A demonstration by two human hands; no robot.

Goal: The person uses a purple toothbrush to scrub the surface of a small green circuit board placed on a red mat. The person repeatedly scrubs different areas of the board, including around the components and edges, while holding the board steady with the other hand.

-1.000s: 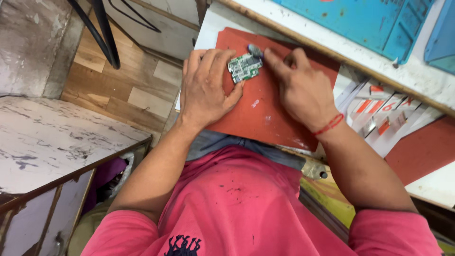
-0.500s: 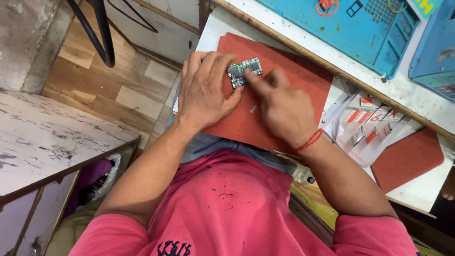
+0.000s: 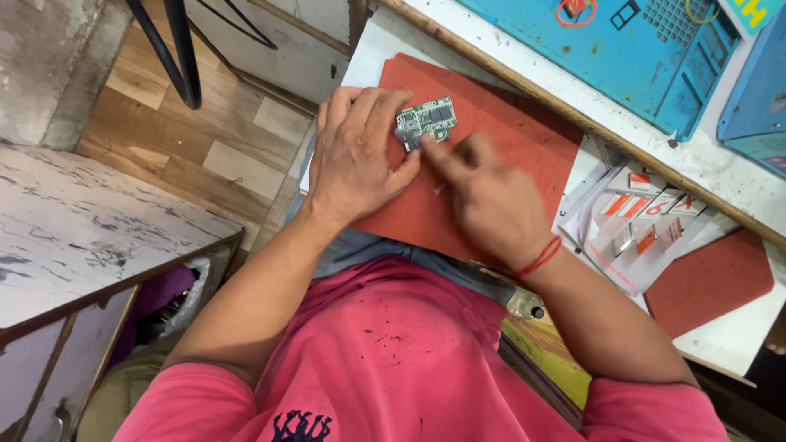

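A small green circuit board (image 3: 426, 120) lies on a red mat (image 3: 508, 123) on the white workbench. My left hand (image 3: 354, 155) rests flat on the mat, its fingertips pinning the board's left edge. My right hand (image 3: 483, 196), blurred and with a red thread at the wrist, reaches in from the right; its index finger touches the board's lower edge. I cannot tell whether it holds a small tool.
A blue work mat (image 3: 622, 57) lies at the far edge of the bench. Small red-and-white packets (image 3: 643, 221) sit to the right, beside a second red mat (image 3: 712, 282). A marbled side table (image 3: 74, 237) stands to the left over wood flooring.
My right hand has moved from above and right of the board to its lower edge, the index finger now on it. The left hand has kept its hold.
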